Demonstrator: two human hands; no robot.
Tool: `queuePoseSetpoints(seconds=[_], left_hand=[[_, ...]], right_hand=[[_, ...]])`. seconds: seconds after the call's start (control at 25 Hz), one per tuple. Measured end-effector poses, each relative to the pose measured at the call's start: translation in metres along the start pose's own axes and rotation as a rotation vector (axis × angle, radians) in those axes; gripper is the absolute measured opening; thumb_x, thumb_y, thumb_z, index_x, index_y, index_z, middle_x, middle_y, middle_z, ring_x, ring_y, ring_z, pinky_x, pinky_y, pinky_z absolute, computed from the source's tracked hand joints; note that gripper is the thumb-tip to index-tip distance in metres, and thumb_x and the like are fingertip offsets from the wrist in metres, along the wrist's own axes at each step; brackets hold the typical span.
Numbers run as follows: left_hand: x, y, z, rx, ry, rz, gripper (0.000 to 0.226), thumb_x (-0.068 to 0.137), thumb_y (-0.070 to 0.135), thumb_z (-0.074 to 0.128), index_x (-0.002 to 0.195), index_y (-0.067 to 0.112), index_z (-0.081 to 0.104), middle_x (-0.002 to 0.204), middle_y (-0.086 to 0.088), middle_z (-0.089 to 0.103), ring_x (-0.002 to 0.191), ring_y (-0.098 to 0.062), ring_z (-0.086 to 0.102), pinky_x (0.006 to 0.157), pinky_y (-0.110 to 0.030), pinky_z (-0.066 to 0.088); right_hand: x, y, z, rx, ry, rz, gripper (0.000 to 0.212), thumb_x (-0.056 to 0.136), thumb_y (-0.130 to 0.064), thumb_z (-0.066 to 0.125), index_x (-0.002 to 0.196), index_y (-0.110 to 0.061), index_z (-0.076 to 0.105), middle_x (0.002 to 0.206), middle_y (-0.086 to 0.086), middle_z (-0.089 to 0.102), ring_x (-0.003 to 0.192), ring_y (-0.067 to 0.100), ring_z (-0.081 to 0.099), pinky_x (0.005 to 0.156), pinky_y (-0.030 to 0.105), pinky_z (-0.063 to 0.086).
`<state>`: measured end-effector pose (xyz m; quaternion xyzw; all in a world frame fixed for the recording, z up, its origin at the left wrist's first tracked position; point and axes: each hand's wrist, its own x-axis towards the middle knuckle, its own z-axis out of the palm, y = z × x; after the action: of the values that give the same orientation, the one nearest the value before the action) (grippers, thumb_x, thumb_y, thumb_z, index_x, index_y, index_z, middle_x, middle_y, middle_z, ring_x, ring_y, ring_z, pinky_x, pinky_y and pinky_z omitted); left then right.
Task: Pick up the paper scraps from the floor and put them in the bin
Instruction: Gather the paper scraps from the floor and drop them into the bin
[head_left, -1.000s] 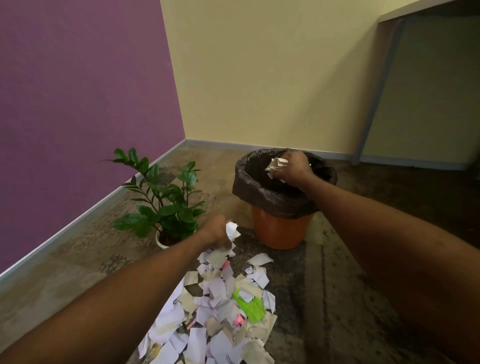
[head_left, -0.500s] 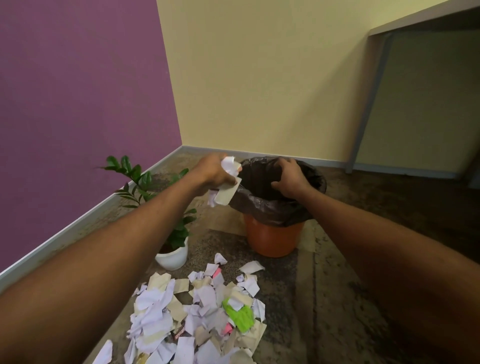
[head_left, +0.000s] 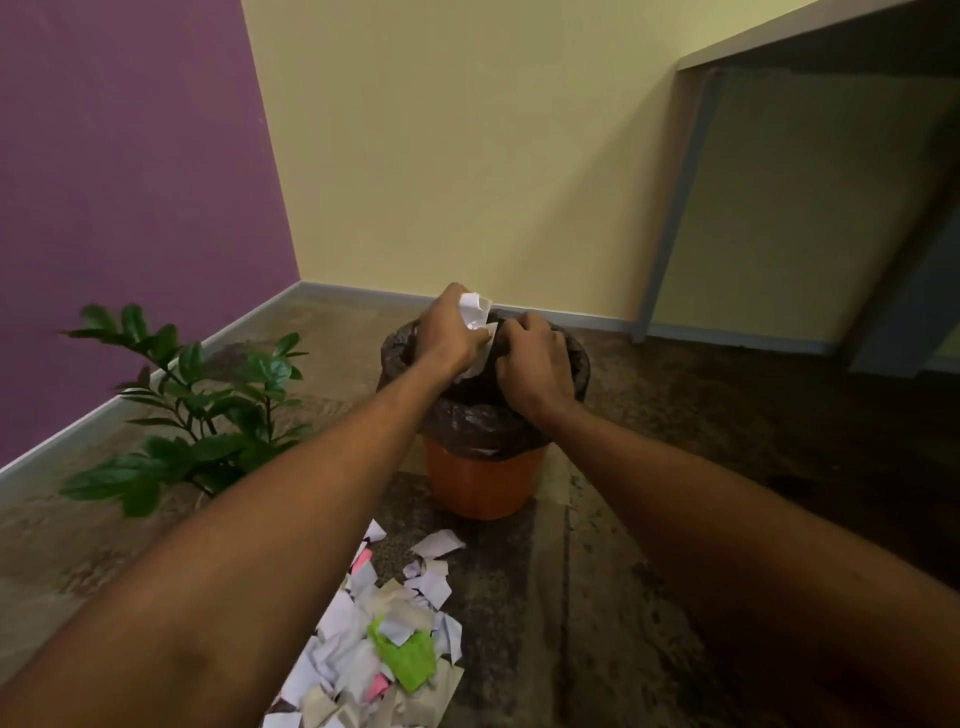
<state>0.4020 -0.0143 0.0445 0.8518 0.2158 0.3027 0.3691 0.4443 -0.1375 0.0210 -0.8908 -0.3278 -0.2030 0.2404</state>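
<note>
step: the drop-off, as I judge it. One handful hangs over the bin (head_left: 483, 483) and is not yet released.
left hand (head_left: 447, 335): centre of the frame, above the bin mouth. Its fingers are curled round a bunch of white scraps (head_left: 474, 313), which stick up past the top of the fist and trail down below the palm.
right hand (head_left: 535, 366): just beside the left, over the right half of the mouth. Its fingers are curled, their tips at the edge of the white scraps. I cannot tell whether they pinch a piece or only touch it.
bin: orange and upright at centre frame, with a dark liner (head_left: 467, 423) folded over the rim.
pile (head_left: 374, 649): many scraps lie on the floor (head_left: 623, 571) at lower centre, near the foot of the bin, with a green scrap (head_left: 410, 660) among them.
plant (head_left: 208, 415): left of the frame, apart from both hands.
next move: spread the left fingers so the bunch falls inside the liner rather than onto its rim, then reach down to the pile for more. Most of the job looks undone.
</note>
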Motion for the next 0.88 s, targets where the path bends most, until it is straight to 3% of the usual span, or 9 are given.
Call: queuePoseSetpoints(seconds=[0.12, 0.36, 0.48, 0.68, 0.88], left_hand=[[0.002, -0.012, 0.016, 0.072, -0.084, -0.049, 0.054, 0.079, 0.027, 0.084, 0.123, 0.009, 0.059, 0.123, -0.013, 0.066, 0.11, -0.032, 0.062, 0.081, -0.032, 0.045], [0.004, -0.014, 0.01, 0.233, -0.226, -0.004, 0.074, 0.074, 0.03, 0.088, 0.135, 0.008, 0.052, 0.136, -0.015, 0.059, 0.126, -0.035, 0.055, 0.1, -0.042, 0.049], [0.001, -0.009, 0.0, 0.249, -0.226, 0.073, 0.064, 0.077, 0.023, 0.085, 0.131, 0.011, 0.054, 0.131, -0.012, 0.062, 0.122, -0.031, 0.059, 0.102, -0.047, 0.051], [-0.023, -0.021, -0.034, 0.368, -0.067, 0.278, 0.027, 0.085, 0.015, 0.073, 0.107, 0.021, 0.057, 0.103, -0.001, 0.065, 0.094, -0.022, 0.064, 0.079, -0.039, 0.058], [-0.059, -0.047, -0.084, 0.558, -0.05, 0.453, 0.017, 0.091, 0.016, 0.057, 0.097, 0.028, 0.046, 0.096, 0.002, 0.057, 0.079, -0.021, 0.059, 0.063, -0.042, 0.055]], right_hand=[[0.0, 0.002, 0.003, -0.032, 0.025, -0.016, 0.01, 0.088, -0.015, 0.059, 0.098, -0.017, 0.062, 0.112, 0.009, 0.06, 0.103, 0.03, 0.055, 0.09, 0.043, 0.048], [-0.004, 0.009, 0.003, -0.141, -0.052, -0.077, 0.023, 0.091, -0.022, 0.061, 0.114, -0.018, 0.063, 0.122, 0.007, 0.059, 0.111, 0.027, 0.054, 0.098, 0.041, 0.047], [-0.008, 0.003, -0.001, -0.151, -0.045, -0.089, 0.026, 0.09, -0.021, 0.062, 0.115, -0.018, 0.061, 0.122, 0.007, 0.059, 0.111, 0.027, 0.055, 0.097, 0.041, 0.047], [-0.014, -0.016, -0.006, -0.187, 0.015, -0.237, 0.03, 0.089, -0.021, 0.058, 0.119, -0.018, 0.059, 0.117, 0.005, 0.059, 0.108, 0.024, 0.056, 0.098, 0.04, 0.048], [-0.035, -0.059, 0.004, -0.152, 0.084, -0.409, 0.029, 0.091, -0.036, 0.047, 0.112, -0.02, 0.057, 0.107, 0.003, 0.058, 0.095, 0.021, 0.055, 0.082, 0.037, 0.05]])
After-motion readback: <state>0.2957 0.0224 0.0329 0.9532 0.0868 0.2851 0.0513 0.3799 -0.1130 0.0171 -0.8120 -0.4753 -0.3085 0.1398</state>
